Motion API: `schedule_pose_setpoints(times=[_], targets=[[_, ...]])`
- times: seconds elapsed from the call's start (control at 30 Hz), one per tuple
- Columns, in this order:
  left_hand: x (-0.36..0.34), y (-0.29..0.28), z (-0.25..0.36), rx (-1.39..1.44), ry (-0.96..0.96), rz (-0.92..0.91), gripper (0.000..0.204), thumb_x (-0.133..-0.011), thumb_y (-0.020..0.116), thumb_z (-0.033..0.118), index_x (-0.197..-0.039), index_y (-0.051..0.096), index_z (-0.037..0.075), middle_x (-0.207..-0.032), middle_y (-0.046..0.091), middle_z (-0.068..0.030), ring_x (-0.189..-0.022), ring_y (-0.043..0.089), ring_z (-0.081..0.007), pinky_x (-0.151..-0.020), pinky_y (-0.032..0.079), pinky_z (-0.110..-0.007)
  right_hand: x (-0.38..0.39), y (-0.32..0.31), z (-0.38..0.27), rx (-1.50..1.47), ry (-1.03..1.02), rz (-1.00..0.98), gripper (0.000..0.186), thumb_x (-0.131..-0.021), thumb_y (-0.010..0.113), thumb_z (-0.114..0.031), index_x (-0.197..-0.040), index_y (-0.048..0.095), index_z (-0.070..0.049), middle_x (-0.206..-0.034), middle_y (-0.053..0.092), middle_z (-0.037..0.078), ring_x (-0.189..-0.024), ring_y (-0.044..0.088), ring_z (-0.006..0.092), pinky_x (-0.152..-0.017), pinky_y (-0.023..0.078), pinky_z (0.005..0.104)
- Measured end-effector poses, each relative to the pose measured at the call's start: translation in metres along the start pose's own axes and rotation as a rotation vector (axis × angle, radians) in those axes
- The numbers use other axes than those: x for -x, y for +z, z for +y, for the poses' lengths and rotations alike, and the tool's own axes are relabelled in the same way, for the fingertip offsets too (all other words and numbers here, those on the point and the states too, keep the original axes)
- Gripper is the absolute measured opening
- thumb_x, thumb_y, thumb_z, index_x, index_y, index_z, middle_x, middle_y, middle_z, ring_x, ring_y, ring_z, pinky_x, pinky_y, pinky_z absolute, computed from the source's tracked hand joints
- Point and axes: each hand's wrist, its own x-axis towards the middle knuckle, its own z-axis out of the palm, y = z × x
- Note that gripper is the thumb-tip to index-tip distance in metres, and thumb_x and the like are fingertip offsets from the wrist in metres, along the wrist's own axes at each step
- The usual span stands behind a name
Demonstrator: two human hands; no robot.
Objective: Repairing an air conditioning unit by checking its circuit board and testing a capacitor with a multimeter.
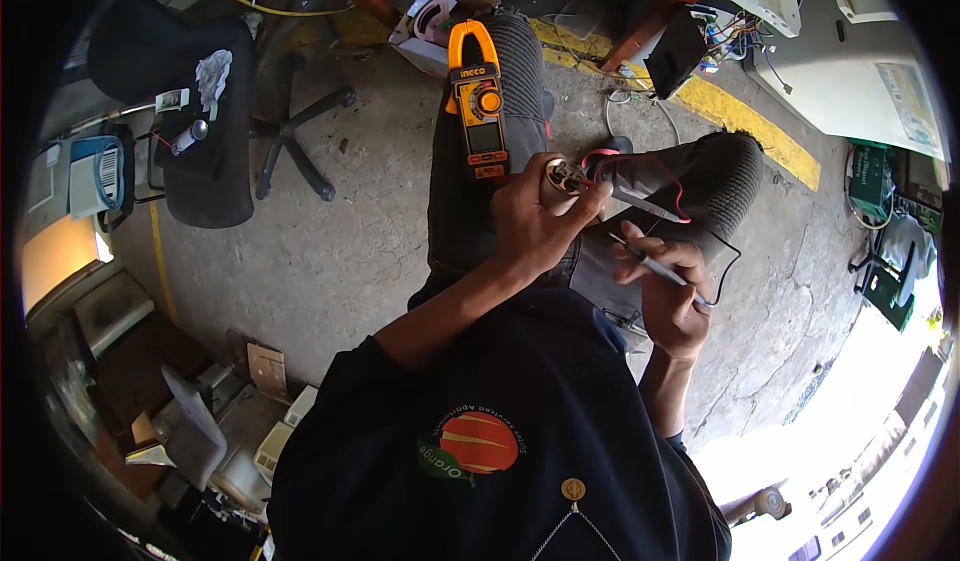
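My left hand (528,226) is closed around a pale cylindrical capacitor (556,197), its terminal end facing up. A grey test probe (642,204) with a red lead reaches from beside my left thumb across the lap; whether the thumb pinches it is unclear. In my right hand (676,306) is a second test probe (658,267) with a black lead, its thin tip pointing toward the capacitor but apart from it. An orange and black clamp meter (483,111) lies face up on my left thigh, jaw pointing away.
To the left stands a black office chair (208,161) with a spray can (189,138) and crumpled paper on it. Past my knees are an open cardboard box (425,46) and a panel with loose wires (715,41). A yellow line (750,126) crosses the concrete floor.
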Motion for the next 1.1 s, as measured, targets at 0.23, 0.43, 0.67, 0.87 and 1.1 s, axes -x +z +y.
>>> schedule_pose_setpoints(times=[0.23,0.43,0.67,0.87,1.1], targets=[[0.013,0.004,0.012,0.036,-0.102,-0.084,0.030,-0.092,0.088,0.021,-0.106,0.070,0.003,-0.089,0.079,-0.0040,-0.083,0.074,-0.0084,-0.072,0.059,-0.029,-0.017,0.014,0.004,0.144,-0.033,0.036,0.057,-0.108,0.060,-0.050,-0.127,0.061,0.004,-0.106,0.075,0.025,-0.106,0.072,0.0334,-0.121,0.030,0.0552],[0.019,0.013,0.002,0.046,-0.201,-0.159,0.031,-0.091,0.088,0.025,-0.103,0.069,0.003,-0.085,0.077,-0.0052,-0.081,0.071,-0.0060,-0.070,0.057,-0.029,-0.024,0.019,0.022,0.088,-0.122,0.163,0.051,-0.112,0.055,-0.043,-0.123,0.061,0.007,-0.088,0.066,0.016,-0.085,0.064,0.0251,-0.092,0.048,0.0410],[0.015,0.016,-0.008,-0.060,-0.178,-0.200,0.044,-0.088,0.086,0.035,-0.115,0.070,0.005,-0.085,0.076,-0.0162,-0.081,0.079,-0.0316,-0.069,0.060,-0.041,-0.018,0.014,0.040,0.021,-0.119,0.276,0.047,-0.112,0.053,-0.038,-0.119,0.061,0.007,-0.094,0.066,0.017,-0.079,0.060,0.0209,-0.084,0.047,0.0368],[0.013,0.015,-0.002,-0.029,-0.271,-0.209,0.032,-0.089,0.087,0.026,-0.102,0.069,0.003,-0.083,0.075,-0.0059,-0.082,0.070,-0.0055,-0.071,0.057,-0.031,-0.021,0.020,0.043,-0.021,-0.115,0.370,0.040,-0.111,0.053,-0.033,-0.113,0.062,0.007,-0.095,0.067,0.017,-0.077,0.060,0.0199,-0.081,0.047,0.0355],[0.013,0.016,-0.005,-0.045,-0.207,-0.182,0.032,-0.090,0.087,0.025,-0.107,0.070,0.003,-0.087,0.078,-0.0098,-0.087,0.075,-0.0093,-0.074,0.059,-0.032,-0.025,0.021,0.039,-0.160,-0.071,0.407,0.036,-0.110,0.056,-0.028,-0.114,0.063,0.007,-0.088,0.066,0.015,-0.082,0.060,0.0204,-0.083,0.046,0.0350]])
